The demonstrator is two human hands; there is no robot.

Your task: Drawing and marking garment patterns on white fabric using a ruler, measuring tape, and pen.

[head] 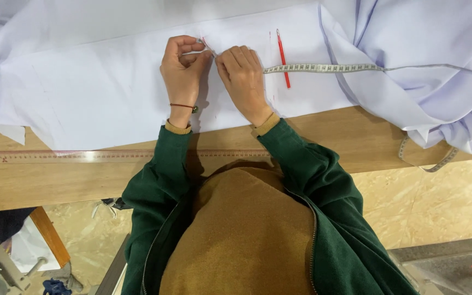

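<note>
**Hands pinching the cloth edge**

The pale cloth (110, 93) is lying flat over the wooden table (55, 186), and both hands are working close together at its far edge. The left hand (182, 68) is curling into a fist and pinching a small fold of cloth; something thin and pinkish is showing at its fingertips, too small to name. The right hand (242, 79) is pressing the cloth just beside it, fingers bent. It seems a marking or folding step, needing a steady grip. A red pen (283, 57) and tape measure (323, 68) are lying near, a long ruler (83, 156) nearer the person.
</note>
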